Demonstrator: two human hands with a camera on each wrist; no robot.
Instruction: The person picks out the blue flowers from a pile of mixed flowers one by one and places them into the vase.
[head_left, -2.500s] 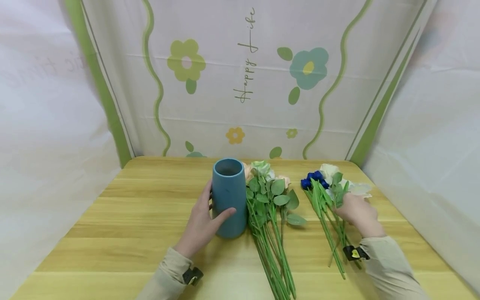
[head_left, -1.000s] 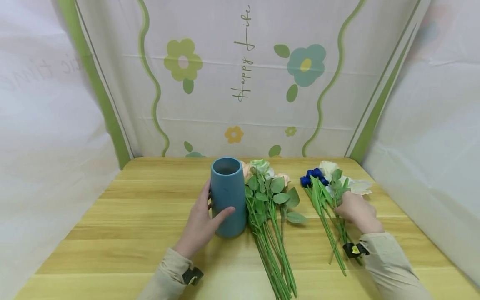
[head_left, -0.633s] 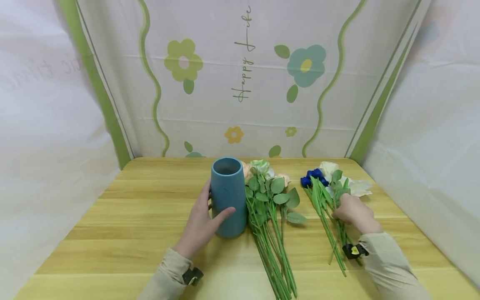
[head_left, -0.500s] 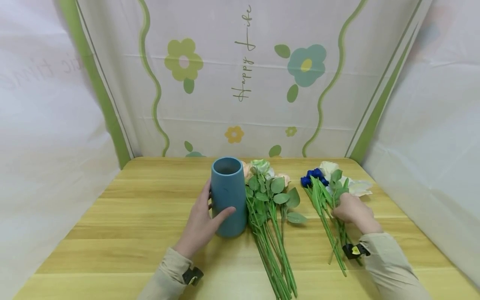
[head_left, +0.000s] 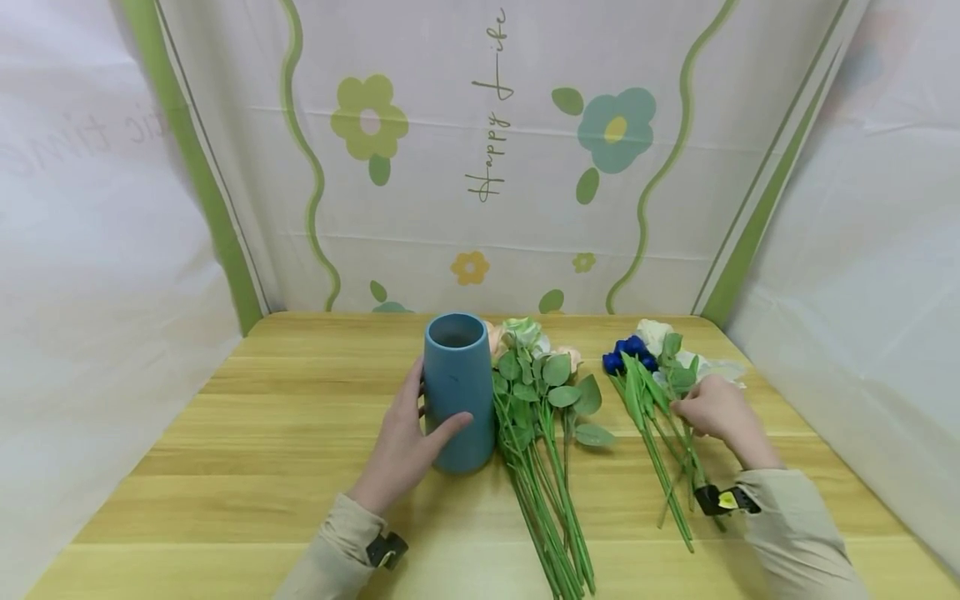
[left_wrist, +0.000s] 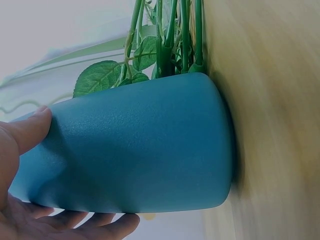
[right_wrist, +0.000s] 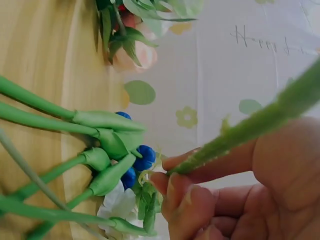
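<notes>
A tall blue vase (head_left: 459, 392) stands upright on the table, its mouth showing no stems. My left hand (head_left: 401, 450) grips its left side, thumb across the front; in the left wrist view, the fingers (left_wrist: 115, 227) wrap round the other side of the vase (left_wrist: 135, 145). Over the right-hand flowers, my right hand (head_left: 723, 417) pinches a green flower stem (right_wrist: 250, 125) between thumb and fingertips. Near that hand lie blue flowers (head_left: 630, 354), a white rose (head_left: 654, 336) and pale white petals (head_left: 723, 371). In the head view, my right hand hides part of the stems.
Right beside the vase lies a larger bunch of artificial flowers (head_left: 536, 400) with peach and pale green heads, stems toward the front edge. The wooden table (head_left: 285, 467) ends at a printed cloth (head_left: 435, 183) behind and white cloth at both sides.
My right hand and wrist have shifted slightly right, and the pinched stem has tilted with them. The white rose and its leaves have stirred a little. My left hand stays on the vase.
</notes>
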